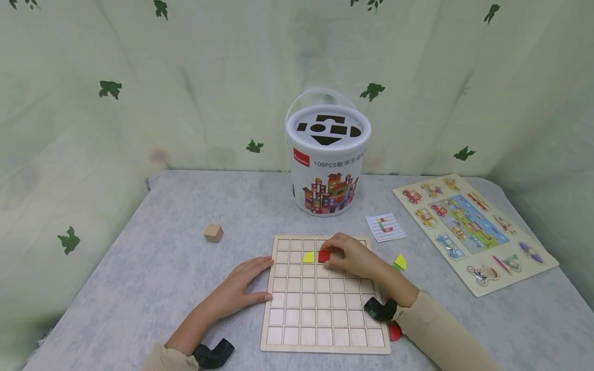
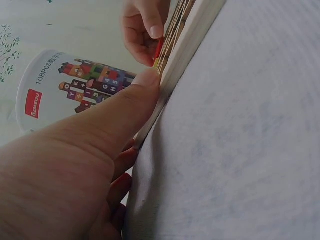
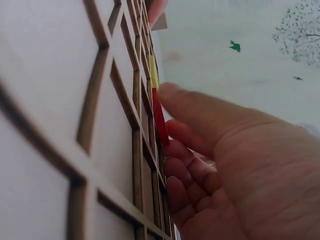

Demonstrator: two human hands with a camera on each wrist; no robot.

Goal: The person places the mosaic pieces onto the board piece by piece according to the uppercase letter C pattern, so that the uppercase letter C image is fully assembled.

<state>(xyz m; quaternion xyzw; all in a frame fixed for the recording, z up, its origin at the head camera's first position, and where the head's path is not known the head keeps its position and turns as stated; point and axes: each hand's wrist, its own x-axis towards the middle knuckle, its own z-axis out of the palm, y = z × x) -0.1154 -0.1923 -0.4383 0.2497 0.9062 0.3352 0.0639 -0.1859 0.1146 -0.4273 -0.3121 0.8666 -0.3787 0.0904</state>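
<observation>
A wooden grid board point(image 1: 287, 309) lies flat on the table. My right hand point(image 1: 351, 257) is over its upper part, pinching a red square tile point(image 1: 324, 256) between thumb and fingers, low at a cell in the second row. Just left of it a yellow tile point(image 1: 309, 257) with one rounded corner sits in the grid. In the right wrist view the red tile point(image 3: 160, 117) stands slightly tilted, its upper end close to the yellow tile point(image 3: 154, 70). My left hand point(image 1: 236, 288) rests at the board's left edge, thumb and fingers extended and touching the rim.
Behind the board stands a white lidded bucket point(image 1: 325, 180). A small pattern card point(image 1: 386, 228) and a picture puzzle board point(image 1: 478, 226) lie to the right. Partly behind my right arm are a yellow piece point(image 1: 400, 262) and a red piece point(image 1: 395, 331). A wooden cube point(image 1: 213, 233) sits left.
</observation>
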